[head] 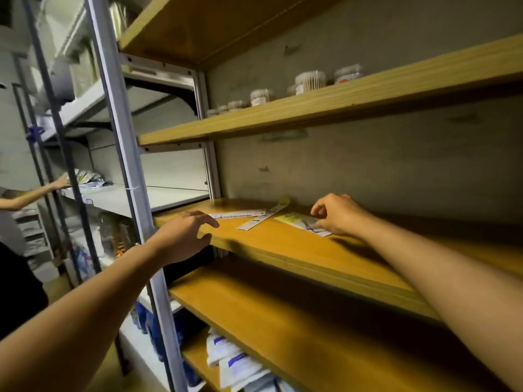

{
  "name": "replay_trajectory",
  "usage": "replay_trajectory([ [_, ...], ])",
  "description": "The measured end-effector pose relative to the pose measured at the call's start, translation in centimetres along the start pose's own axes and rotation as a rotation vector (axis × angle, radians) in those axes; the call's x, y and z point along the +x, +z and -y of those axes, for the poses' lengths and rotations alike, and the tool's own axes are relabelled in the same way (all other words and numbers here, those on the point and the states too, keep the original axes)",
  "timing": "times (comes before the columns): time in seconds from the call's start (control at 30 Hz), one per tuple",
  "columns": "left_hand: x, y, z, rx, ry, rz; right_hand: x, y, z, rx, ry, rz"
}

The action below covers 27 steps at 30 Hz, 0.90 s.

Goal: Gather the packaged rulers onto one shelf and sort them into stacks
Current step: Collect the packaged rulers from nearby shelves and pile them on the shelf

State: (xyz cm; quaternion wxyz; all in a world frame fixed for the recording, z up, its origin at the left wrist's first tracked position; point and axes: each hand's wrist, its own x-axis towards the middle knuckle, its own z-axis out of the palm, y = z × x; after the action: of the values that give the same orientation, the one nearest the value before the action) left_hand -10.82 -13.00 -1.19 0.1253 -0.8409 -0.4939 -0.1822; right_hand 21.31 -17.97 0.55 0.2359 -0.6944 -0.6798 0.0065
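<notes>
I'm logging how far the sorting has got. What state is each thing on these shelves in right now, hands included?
Left hand: open, fingers spread over the shelf's front corner, holding nothing.
Right hand: fingers curled onto the yellow-topped packet.
White packaged ruler: flat, apart from the others.
Angled packaged ruler: flat, lying diagonally, unstacked.
Wooden shelf: holds all three packets, loose.
Cotton-swab tubs: upright on the higher shelf.

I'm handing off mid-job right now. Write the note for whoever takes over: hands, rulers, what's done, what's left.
Left hand: open, holding nothing, fingers spread over the front left corner of the middle wooden shelf.
Right hand: fingers curled down onto the yellow-topped packet; a firm grip isn't clear.
Two long packaged rulers lie loose on that shelf, left of the packet, splayed at angles.
Done: three packs are on one shelf.
Left: square them into sorted stacks.
</notes>
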Motion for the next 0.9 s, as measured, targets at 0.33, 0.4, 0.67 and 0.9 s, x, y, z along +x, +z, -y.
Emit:
replay_trajectory([
  [0.33,9.1,6.1,6.0,-0.142,-0.041,0.034,7.0,2.6,-1.7,-0.171,0.161,0.246],
  [0.4,10.9,6.7,6.9,-0.140,-0.031,0.055,7.8,2.6,-1.6,-0.182,0.189,0.279],
  [0.67,16.1,9.0,8.3,0.000,-0.029,0.227,9.1,1.9,-0.2,-0.232,0.325,0.312],
  [0.9,17.3,7.5,8.7,0.031,-0.010,0.314,7.2,0.8,1.4,-0.175,0.434,0.270],
])
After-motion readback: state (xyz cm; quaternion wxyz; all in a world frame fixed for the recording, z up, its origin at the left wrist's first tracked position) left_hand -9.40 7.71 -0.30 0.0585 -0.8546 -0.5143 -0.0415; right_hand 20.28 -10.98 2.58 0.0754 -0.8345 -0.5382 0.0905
